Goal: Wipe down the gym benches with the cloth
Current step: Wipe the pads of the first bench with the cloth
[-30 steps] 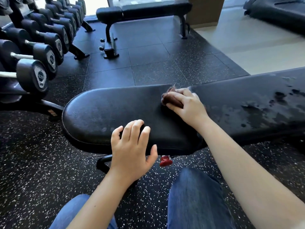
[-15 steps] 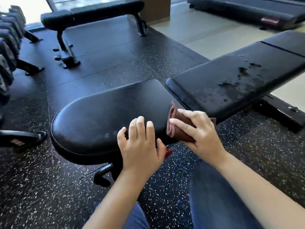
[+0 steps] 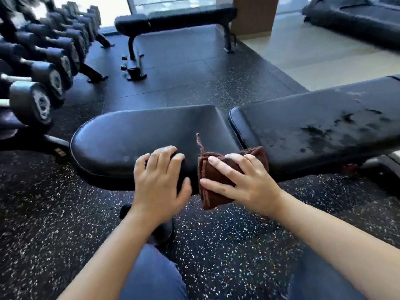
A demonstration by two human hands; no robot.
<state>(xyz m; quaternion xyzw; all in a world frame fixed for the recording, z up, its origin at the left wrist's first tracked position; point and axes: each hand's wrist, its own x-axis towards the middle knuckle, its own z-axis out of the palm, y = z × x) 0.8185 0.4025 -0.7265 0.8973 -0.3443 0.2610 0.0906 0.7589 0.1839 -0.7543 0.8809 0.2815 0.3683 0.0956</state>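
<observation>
Right hand (image 3: 244, 182), fingers spread, presses the folded brown cloth (image 3: 211, 191) on the near edge of the seat pad (image 3: 134, 135), at its gap with the back pad (image 3: 292, 124). The cloth's lower part hangs off and may slip to the speckled rubber floor (image 3: 65, 213). Left hand (image 3: 160, 182) rests on the seat pad, fingers lightly bent, holding nothing. Cloth fuzzy, loose thread. Pads smooth black vinyl, rounded. Back pad blotchy wet: streak risk. Far left dumbbells (image 3: 41, 102), beyond them a flat bench (image 3: 173, 20).

The black padded bench (image 3: 134, 135) stands on a speckled rubber floor (image 3: 43, 213). At its near edge the left hand (image 3: 158, 182) rests on the seat. The right hand (image 3: 249, 185) presses a folded brown cloth (image 3: 211, 199). Dark wet blotches (image 3: 320, 135) mark the back pad (image 3: 281, 122).
</observation>
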